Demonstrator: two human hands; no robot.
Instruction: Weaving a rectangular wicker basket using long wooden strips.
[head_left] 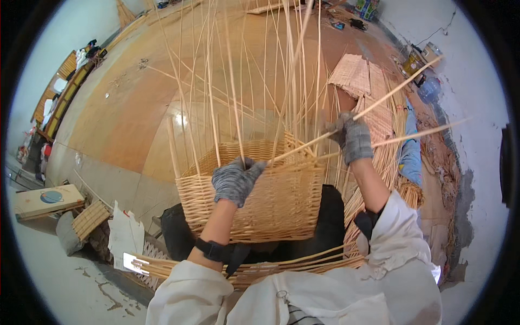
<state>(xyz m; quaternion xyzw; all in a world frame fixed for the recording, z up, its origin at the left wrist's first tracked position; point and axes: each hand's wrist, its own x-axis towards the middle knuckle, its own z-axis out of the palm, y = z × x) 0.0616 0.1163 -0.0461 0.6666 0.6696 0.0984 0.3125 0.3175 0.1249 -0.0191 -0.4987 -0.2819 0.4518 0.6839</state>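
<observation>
A woven wicker basket [252,208] with tall upright stakes [210,76] rests in front of me on something dark [333,211]. My left hand [236,181], in a grey knit glove, is closed on the basket's front rim, pinching at a stake where pale strands cross. My right hand [351,138], gloved alike, is raised beyond the rim's right corner, fingers curled round a pale weaving strand [398,86] that slants from the rim to the upper right. Another strand [420,132] passes by that hand toward the right. Loose rods [173,267] lie crosswise below the basket.
Long cane bundles [374,184] and woven mats [346,73] lie at the right, with a water jug [430,89] by the wall. A wooden bench [70,86] holding cloths stands at the left. A box [49,201] and scraps lie at lower left.
</observation>
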